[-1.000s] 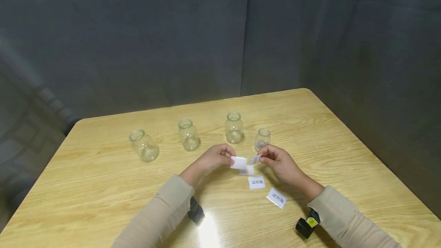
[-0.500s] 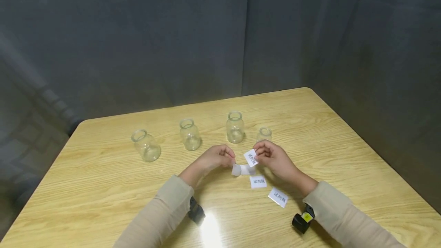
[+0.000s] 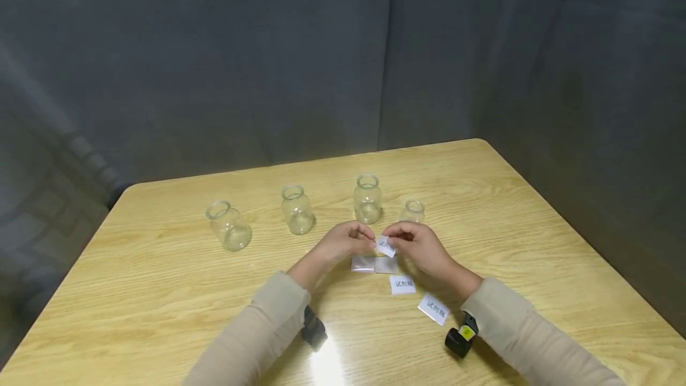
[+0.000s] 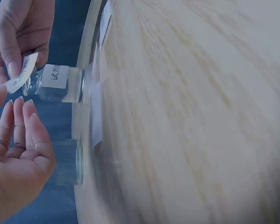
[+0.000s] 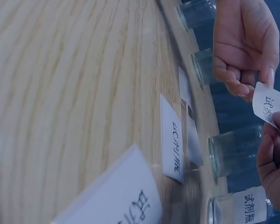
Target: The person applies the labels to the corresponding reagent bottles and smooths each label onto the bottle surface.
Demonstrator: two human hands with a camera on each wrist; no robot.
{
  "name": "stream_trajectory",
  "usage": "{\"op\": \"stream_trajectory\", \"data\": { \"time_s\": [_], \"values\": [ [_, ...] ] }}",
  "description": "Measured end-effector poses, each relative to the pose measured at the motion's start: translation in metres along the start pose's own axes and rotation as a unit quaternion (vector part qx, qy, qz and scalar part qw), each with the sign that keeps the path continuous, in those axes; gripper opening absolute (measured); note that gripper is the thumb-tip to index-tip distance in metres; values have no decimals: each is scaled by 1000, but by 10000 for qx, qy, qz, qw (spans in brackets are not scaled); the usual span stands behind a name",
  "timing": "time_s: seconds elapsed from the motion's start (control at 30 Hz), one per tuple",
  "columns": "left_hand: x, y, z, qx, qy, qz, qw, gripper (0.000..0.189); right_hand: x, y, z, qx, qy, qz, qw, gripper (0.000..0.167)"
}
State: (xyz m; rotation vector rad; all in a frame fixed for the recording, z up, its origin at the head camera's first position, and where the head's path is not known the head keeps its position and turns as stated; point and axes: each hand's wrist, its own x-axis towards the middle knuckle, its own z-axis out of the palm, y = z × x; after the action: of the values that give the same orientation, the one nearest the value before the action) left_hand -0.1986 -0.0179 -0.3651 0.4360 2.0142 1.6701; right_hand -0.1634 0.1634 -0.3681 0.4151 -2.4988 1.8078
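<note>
My right hand point(image 3: 420, 247) pinches a small white label point(image 3: 385, 246) with handwritten characters between thumb and fingers, above the table. My left hand point(image 3: 345, 246) is at the label's other side. In the right wrist view its thumb meets the label point(image 5: 267, 100); in the left wrist view its fingers point(image 4: 19, 123) are extended, apart from the label. Two blank white pieces point(image 3: 363, 264) lie below the hands. Nearer me, two written labels point(image 3: 402, 285) lie face up. Behind my right hand a small glass jar point(image 3: 413, 211) is partly hidden; the left wrist view shows a label point(image 4: 54, 76) on it.
Three larger clear glass jars stand in a row to the left: one at far left point(image 3: 230, 226), one in the middle point(image 3: 298, 210) and one behind my hands point(image 3: 367, 198). The wooden table point(image 3: 161, 290) ends at a dark curtain point(image 3: 241, 64).
The left hand has let go of a blank white piece, which now lies on the table. The right hand has turned the label face up and moved left, bringing it to the left hand.
</note>
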Motion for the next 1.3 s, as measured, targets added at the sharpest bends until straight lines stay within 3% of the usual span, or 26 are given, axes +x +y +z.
{"op": "stream_trajectory", "data": {
  "time_s": [0.17, 0.37, 0.57, 0.67, 0.83, 1.0, 1.13, 1.3],
  "values": [
    [3, -1, 2, 116, 19, 114, 9999, 18, 5, 1, 3, -96, 14, 51, 9999, 13],
    [6, -2, 3, 312, 415, -86, 9986, 15, 12, 2, 6, -327, 87, 207, 9992, 13],
    [12, -3, 0, 171, 776, -187, 9967, 15, 22, 3, 10, -403, 166, 255, 9987, 17],
    [15, -5, -2, 129, 972, -84, 9951, 14, 26, 5, 13, -362, 288, 246, 9986, 19],
    [19, -8, -3, -199, 1209, -1, 9925, 12, 31, 9, 18, -252, 537, 378, 9975, 22],
    [23, -11, -4, -507, 1423, 27, 9885, 12, 33, 10, 20, -144, 477, 582, 9971, 26],
    [25, -12, -4, -664, 1507, 6, 9863, 12, 33, 13, 20, -238, 405, 644, 9968, 27],
    [27, -13, -3, -524, 1497, -62, 9873, 14, 34, 19, 18, -389, 383, 511, 9972, 20]
  ]
}}
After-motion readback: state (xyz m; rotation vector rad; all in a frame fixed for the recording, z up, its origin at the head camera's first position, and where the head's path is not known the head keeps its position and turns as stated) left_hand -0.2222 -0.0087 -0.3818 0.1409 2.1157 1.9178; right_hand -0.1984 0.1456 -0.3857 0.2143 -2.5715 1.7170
